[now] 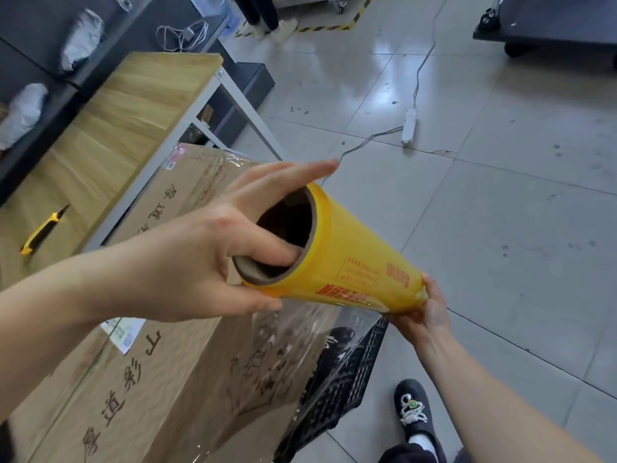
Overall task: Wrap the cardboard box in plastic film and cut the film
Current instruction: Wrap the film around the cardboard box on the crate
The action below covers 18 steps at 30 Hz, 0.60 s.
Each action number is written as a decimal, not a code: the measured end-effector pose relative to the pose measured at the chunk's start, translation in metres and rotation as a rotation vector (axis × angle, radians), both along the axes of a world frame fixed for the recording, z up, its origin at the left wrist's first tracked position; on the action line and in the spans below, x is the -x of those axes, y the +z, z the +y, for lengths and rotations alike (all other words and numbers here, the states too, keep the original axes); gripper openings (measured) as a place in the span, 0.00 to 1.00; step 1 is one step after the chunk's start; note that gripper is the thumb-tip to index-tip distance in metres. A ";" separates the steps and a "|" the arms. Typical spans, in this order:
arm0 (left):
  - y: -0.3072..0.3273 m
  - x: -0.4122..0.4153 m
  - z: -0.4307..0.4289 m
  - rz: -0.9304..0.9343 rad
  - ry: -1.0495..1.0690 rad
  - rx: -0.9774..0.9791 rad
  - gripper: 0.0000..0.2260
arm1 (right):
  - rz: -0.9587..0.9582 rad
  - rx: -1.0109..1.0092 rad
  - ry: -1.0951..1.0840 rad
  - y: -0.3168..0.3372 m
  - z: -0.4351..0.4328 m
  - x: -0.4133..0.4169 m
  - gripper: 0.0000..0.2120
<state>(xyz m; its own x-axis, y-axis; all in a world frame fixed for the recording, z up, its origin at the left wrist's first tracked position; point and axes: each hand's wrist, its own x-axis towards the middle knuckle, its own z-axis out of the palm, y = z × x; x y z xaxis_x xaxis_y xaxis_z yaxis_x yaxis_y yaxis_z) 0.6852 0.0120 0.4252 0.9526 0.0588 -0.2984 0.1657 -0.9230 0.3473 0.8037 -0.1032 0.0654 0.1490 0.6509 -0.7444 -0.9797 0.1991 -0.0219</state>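
Note:
A large cardboard box [160, 389] with printed characters stands on a black plastic crate [354, 372], partly covered in clear film. I hold a yellow roll of plastic film [360, 262] above the box's right side. My left hand [207, 259] grips the near end, one finger inside the cardboard core and the thumb under the rim, other fingers stretched out. My right hand [425, 309] holds the far end from below. A sheet of clear film [320, 349] runs from the roll down over the box's side and the crate.
A wooden table [110, 121] with a white frame stands left of the box, with a yellow utility knife [41, 230] on it. A power strip [410, 127] and cable lie on the tiled floor. My shoe [414, 409] is near the crate. Another person's feet [277, 26] stand far back.

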 end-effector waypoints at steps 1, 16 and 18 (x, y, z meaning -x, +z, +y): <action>-0.002 0.001 -0.001 -0.022 0.037 0.015 0.07 | 0.001 -0.003 -0.001 -0.001 -0.001 0.000 0.10; -0.020 0.002 -0.024 -0.007 1.000 0.822 0.36 | 0.145 0.175 0.018 0.001 -0.005 -0.005 0.20; -0.019 0.003 -0.024 -0.009 1.086 0.882 0.44 | 0.162 0.191 0.031 0.001 -0.004 -0.005 0.22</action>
